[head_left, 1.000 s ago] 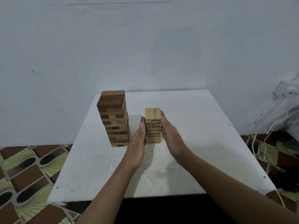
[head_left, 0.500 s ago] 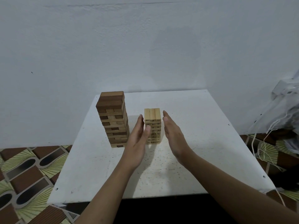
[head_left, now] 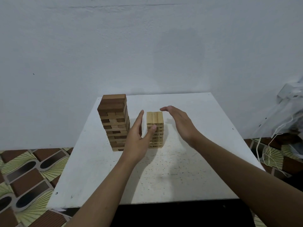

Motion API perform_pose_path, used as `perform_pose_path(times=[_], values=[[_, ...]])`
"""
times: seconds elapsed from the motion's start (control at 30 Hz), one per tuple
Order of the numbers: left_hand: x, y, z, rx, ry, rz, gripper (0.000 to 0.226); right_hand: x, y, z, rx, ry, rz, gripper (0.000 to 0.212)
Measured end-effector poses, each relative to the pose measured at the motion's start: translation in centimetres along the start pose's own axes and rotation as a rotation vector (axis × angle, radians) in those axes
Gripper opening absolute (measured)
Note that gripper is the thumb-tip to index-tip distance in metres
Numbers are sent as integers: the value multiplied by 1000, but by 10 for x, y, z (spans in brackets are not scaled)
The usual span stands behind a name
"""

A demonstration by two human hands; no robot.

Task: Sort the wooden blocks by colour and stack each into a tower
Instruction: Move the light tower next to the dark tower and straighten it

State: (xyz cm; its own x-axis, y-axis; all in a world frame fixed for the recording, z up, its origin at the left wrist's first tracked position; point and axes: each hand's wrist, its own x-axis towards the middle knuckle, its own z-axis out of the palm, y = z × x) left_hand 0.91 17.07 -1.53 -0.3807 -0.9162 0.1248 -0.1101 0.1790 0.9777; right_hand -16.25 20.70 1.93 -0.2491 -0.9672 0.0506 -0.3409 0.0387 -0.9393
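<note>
Against a white wall [head_left: 147,46], I am drawing my left hand [head_left: 136,141] and right hand [head_left: 180,122], fingers [head_left: 168,109] straight and holding nothing, away from the pale tower [head_left: 155,118] I was squaring a second ago, leaving it standing beside the darker tower [head_left: 114,122] on the tabletop [head_left: 196,161], the stacking seemingly done.

light tower, near face: small black numbers printed on the block ends of the light wooden tower [head_left: 155,118]
top row: digits on the left and right ends, maybe "91" and "11", not sure
second row, right end: "22", the clearest
third row, right end: looks like "48"
lower rows: digits too small and blurred to read
covered: the thumb of the left hand [head_left: 135,142] hides some middle digits
</note>
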Motion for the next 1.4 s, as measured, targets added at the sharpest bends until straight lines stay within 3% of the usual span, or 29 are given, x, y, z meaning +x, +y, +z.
perform_pose_path(times=[0.27,0.7,0.97,1.4], values=[[6,0,0,-12,-21,-16,69,19,-5,9,36,-89,18,46],[8,-9,-2,29,-49,-17,72,13,2,11,108,-20,-16,36],[9,-9,-3,36,-106,21,77,-9,27,16,127,-83,2,65],[7,-5,-3,79,-103,16,70,-16,27,23,33,-83,-28,60]])
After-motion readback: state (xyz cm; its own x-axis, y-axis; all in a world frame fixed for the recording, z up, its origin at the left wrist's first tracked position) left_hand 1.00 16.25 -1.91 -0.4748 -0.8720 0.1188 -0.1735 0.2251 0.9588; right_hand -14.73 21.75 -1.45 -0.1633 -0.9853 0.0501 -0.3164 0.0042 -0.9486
